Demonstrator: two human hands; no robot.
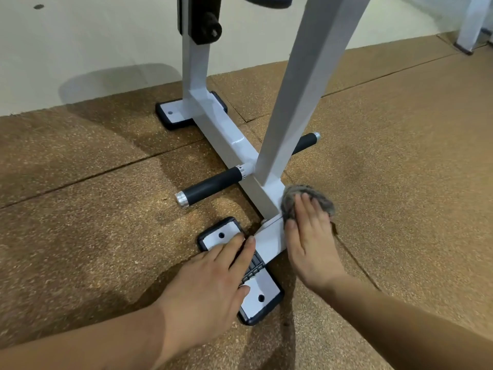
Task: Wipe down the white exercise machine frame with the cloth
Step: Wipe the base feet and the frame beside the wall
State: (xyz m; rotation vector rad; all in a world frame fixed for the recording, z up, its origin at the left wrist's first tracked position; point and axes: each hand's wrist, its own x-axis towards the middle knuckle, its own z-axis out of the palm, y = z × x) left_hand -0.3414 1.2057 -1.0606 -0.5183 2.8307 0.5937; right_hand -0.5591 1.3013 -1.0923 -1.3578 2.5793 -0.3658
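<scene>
- R hand: palm down, fingers straight, pressing grey cloth onto white frame where the base bar meets the cross foot. Cloth is bunched under the fingertips & pokes out just past them.
- L hand: flat, fingers straight & together, resting on foot plate, gripping nothing. Fingertips sit near the plate's bolt hole, thumb on the plate's near half.
- Slanted post rises just beyond R fingertips, slightly to their left.
- Black grip peg sticks out ahead of L hand, apart from it. A 2nd peg is well beyond R hand.
- Brown speckled floor lies under both forearms.
</scene>
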